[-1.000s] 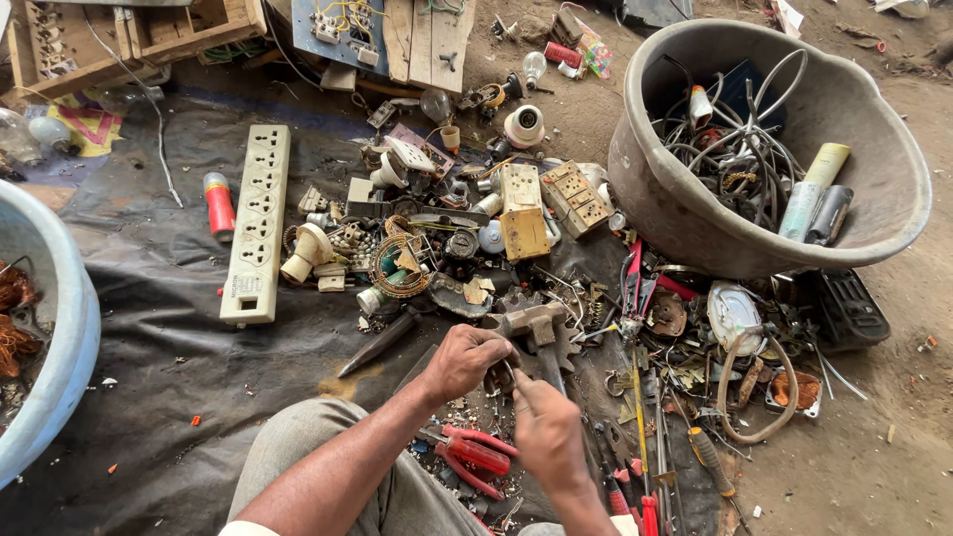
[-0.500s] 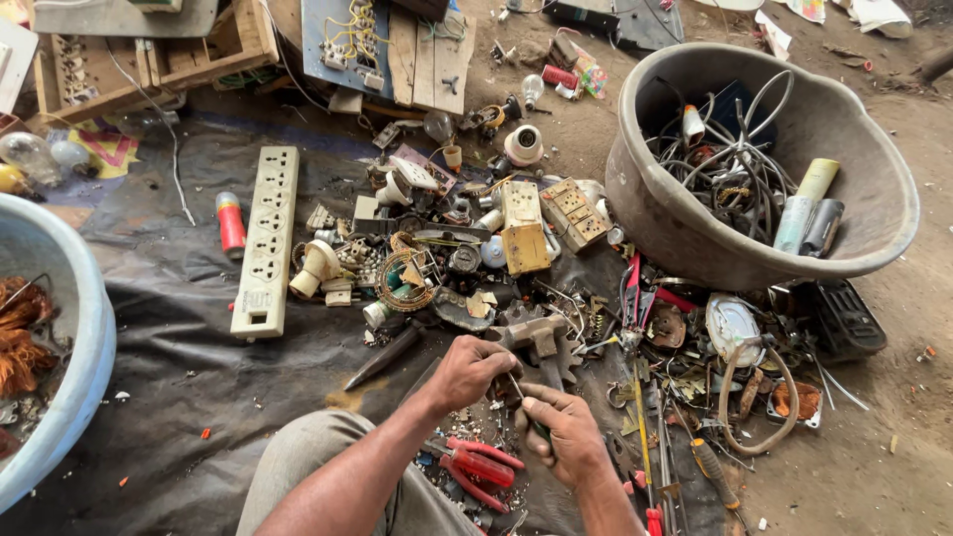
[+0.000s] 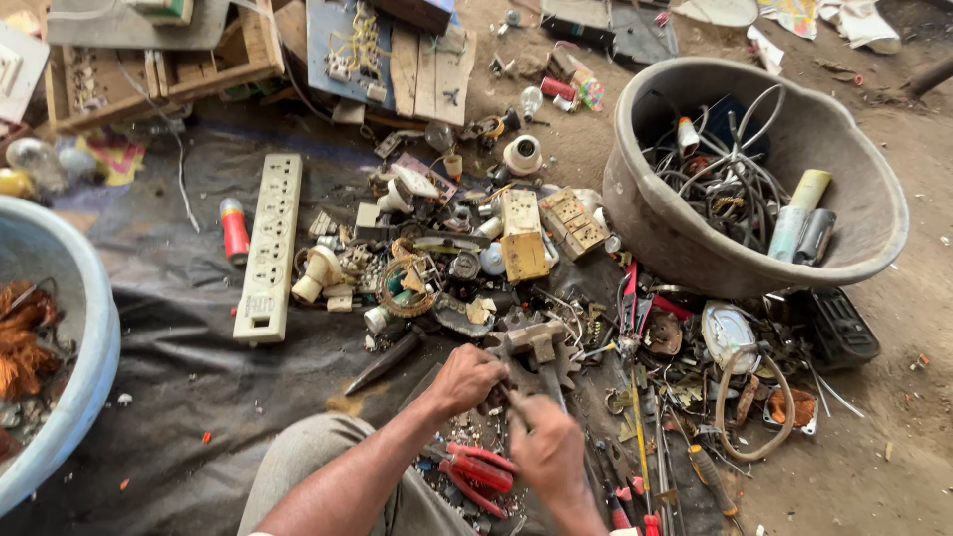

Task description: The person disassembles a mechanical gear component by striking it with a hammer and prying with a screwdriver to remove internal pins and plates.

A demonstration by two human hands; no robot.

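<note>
Since a second ago, both hands sit closer together: left hand [image 3: 465,377] and right hand [image 3: 544,449] are closed around a small metal piece [image 3: 511,397] beside the hammer [image 3: 531,345]; work continues.

Grey tub [image 3: 655,233] of wires, cream power strip [image 3: 268,248], blue basin [image 3: 89,377], red-handled pliers [image 3: 476,471]

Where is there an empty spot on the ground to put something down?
The dark sheet is mostly bare between the blue tub and the white power strip. The dirt below the grey basin is fairly open too. Around both hands and up the middle, scrap parts crowd everything.
</note>
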